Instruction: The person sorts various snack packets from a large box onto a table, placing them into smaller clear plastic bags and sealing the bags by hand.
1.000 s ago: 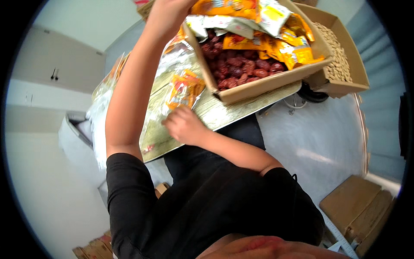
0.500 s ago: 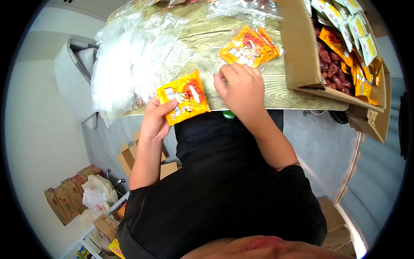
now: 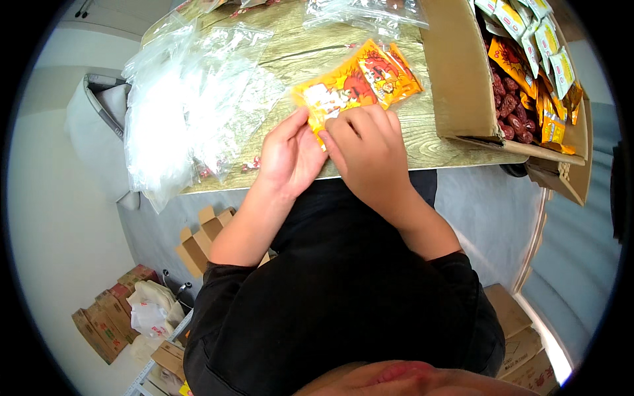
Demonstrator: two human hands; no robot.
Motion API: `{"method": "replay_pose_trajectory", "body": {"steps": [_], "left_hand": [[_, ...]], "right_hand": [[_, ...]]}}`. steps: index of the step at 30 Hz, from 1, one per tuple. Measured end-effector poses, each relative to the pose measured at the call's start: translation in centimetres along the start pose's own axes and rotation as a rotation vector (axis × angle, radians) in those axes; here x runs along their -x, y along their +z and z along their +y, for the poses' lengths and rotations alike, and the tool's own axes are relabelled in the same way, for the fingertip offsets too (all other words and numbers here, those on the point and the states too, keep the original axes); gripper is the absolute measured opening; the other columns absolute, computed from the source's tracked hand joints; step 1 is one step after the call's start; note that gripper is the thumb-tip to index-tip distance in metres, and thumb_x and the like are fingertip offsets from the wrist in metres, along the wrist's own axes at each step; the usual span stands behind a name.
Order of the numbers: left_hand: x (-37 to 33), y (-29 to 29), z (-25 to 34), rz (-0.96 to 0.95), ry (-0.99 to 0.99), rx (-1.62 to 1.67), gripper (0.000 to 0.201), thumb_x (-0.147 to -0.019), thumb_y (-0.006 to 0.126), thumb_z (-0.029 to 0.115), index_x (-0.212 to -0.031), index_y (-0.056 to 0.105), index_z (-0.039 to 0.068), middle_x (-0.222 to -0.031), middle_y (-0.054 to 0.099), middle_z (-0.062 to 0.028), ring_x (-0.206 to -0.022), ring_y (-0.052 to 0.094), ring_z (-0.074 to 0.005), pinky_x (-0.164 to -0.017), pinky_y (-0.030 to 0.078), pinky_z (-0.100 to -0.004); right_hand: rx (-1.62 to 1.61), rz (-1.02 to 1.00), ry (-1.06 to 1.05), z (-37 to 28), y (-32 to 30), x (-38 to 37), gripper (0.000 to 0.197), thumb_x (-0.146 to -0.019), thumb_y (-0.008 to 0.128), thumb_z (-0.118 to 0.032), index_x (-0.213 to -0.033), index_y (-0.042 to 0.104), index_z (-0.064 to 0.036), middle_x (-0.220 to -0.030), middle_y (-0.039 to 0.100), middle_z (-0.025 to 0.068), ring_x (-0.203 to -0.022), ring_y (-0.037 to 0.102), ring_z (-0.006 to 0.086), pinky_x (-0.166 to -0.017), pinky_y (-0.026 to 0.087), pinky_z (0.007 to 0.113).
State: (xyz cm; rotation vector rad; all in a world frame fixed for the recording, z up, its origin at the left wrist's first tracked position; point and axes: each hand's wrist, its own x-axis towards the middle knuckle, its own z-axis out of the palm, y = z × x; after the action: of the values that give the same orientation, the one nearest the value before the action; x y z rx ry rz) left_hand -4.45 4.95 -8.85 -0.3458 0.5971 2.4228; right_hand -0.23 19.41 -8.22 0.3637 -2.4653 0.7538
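Observation:
An orange snack packet (image 3: 335,92) with red and white print lies slantwise between my hands over the table's near part. My left hand (image 3: 287,155) is at its lower left edge, palm up, thumb apart from the fingers; the fingertips are partly hidden. My right hand (image 3: 371,145) is closed at the packet's lower right edge, its thumb against the corner. Beyond the right fingers lie more orange packets (image 3: 389,72), overlapped by the first one. Clear plastic seems to surround these packets, but its edges are hard to make out.
Clear plastic bags (image 3: 178,105) are heaped on the left of the wood-patterned table (image 3: 297,59), with more bags (image 3: 363,14) at the far edge. A cardboard box (image 3: 462,72) on the right holds red dates (image 3: 510,109), orange packets and white sachets (image 3: 547,43).
My left hand has moved right and up, bringing the orange packet against the other packets. The left fingers have loosened; my right hand now meets the packet's lower edge.

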Motion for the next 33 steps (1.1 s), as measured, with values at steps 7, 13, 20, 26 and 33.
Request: {"method": "replay_pose_trajectory", "body": {"steps": [7,13,20,26,33], "left_hand": [[-3.1,0.8,-0.5,-0.136,-0.097,-0.14,0.025,-0.106,0.052,0.019,-0.121,0.058,-0.001,-0.112,0.066,-0.0128,-0.099,0.066,-0.0218,-0.086,0.057,-0.0346],[0.3,5.9,1.6,-0.144,0.199,-1.0,0.041,-0.094,0.055,-0.002,-0.135,0.057,-0.004,-0.127,0.065,-0.0173,-0.115,0.065,-0.0258,-0.095,0.054,-0.034],[3.2,13.1,9.0,-0.658,1.084,-2.346,0.034,-0.078,0.064,-0.011,-0.103,0.074,0.009,-0.135,0.061,-0.0131,-0.128,0.056,-0.0352,-0.104,0.047,-0.0411],[2.3,11.2,12.2,-0.743,0.793,-2.05,0.019,-0.081,0.074,-0.002,-0.098,0.068,0.003,-0.094,0.071,-0.0067,-0.093,0.07,-0.0218,-0.078,0.054,-0.0315],[3.3,8.2,10.3,-0.407,0.802,-1.864,0.025,-0.088,0.074,0.001,-0.113,0.071,0.001,-0.096,0.073,-0.0053,-0.089,0.069,-0.0111,-0.077,0.053,-0.0254]], "right_hand": [[-0.113,-0.011,-0.045,-0.7,-1.1,0.0,0.017,-0.08,0.067,-0.013,-0.097,0.066,-0.0111,-0.097,0.06,0.0021,-0.096,0.059,0.0226,-0.084,0.043,0.039],[-0.217,0.048,-0.031,-0.4,-3.6,-1.8,0.015,-0.084,0.07,-0.016,-0.096,0.064,-0.0098,-0.097,0.059,0.0036,-0.095,0.059,0.0241,-0.085,0.043,0.04],[0.039,0.072,-0.102,0.7,-12.1,-8.0,0.018,-0.088,0.072,-0.015,-0.093,0.063,-0.0017,-0.086,0.062,0.0111,-0.082,0.061,0.0297,-0.074,0.047,0.038],[-0.231,-0.16,0.054,1.1,-12.9,-8.5,0.028,-0.085,0.076,-0.019,-0.105,0.065,-0.0016,-0.09,0.064,0.0086,-0.081,0.06,0.0185,-0.073,0.048,0.031],[-0.19,-0.068,-0.031,2.4,-12.2,-5.5,0.03,-0.079,0.08,-0.009,-0.108,0.071,-0.006,-0.089,0.071,0.0087,-0.079,0.07,0.0199,-0.07,0.054,0.032]]}}
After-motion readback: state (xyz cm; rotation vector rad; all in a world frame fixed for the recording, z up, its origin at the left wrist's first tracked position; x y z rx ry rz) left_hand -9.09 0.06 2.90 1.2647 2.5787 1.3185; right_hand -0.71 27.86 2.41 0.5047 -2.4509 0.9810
